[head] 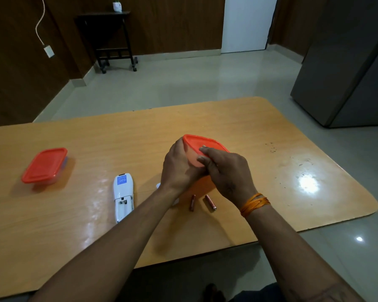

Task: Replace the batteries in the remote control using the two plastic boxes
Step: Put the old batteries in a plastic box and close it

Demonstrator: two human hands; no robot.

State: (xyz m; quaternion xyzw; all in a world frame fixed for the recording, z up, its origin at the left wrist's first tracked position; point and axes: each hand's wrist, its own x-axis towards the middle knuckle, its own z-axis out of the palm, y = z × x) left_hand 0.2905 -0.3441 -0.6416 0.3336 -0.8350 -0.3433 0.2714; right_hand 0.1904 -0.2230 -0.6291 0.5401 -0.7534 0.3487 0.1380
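Both my hands hold a plastic box with an orange lid [202,142], tilted and lifted above the table's middle. My left hand [180,168] cups its left side. My right hand [224,171] grips the lid's near edge with fingers curled over it. Two brown batteries [192,202] [210,202] lie on the table just below my hands. The white remote control [123,196] lies face down to the left, its battery compartment open and empty-looking. A second box with an orange lid [44,165] stands shut at the far left.
A small white piece, perhaps the remote's cover [158,185], shows partly behind my left wrist. The wooden table [292,192] has a bright glare spot at the right. A grey cabinet [347,73] stands on the floor at the far right.
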